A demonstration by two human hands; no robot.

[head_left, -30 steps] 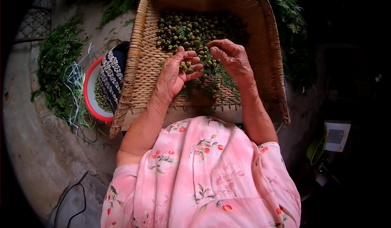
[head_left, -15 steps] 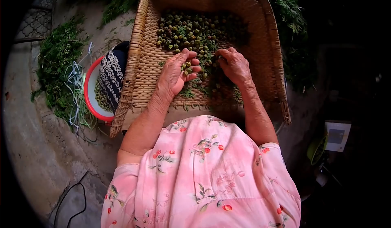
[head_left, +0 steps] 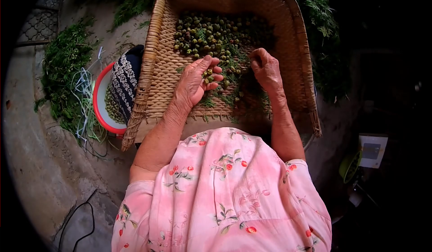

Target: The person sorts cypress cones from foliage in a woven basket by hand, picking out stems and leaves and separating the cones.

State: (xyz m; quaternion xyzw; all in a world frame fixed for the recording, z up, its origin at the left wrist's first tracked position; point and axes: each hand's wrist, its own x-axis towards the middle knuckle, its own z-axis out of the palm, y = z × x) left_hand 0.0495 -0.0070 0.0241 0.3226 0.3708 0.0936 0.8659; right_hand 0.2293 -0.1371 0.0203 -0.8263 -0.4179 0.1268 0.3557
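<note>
A woven wicker basket (head_left: 158, 76) lies open in front of me. Toward its back is a pile of small green-brown seed cones (head_left: 202, 33), mixed with bits of feathery green sprig (head_left: 231, 51). My left hand (head_left: 198, 78) is cupped over the near part of the basket, palm facing right, with several cones (head_left: 208, 75) held in its curled fingers. To its right, my right hand (head_left: 266, 69) is raised over the basket floor, thumb and fingers pinched together. Whatever may be between those fingertips is hidden.
Left of the basket stands a red-rimmed basin (head_left: 97, 101) holding more cones, partly covered by a dark patterned cloth (head_left: 123, 81). Pale plastic strips (head_left: 83, 99) trail beside it. Heaps of cut green branches (head_left: 67, 63) lie on the concrete floor. A black cable (head_left: 93, 216) runs at lower left.
My right hand has moved right and slightly up, away from my left hand and the sprigs. The left hand stays nearly in place, still holding its cones.
</note>
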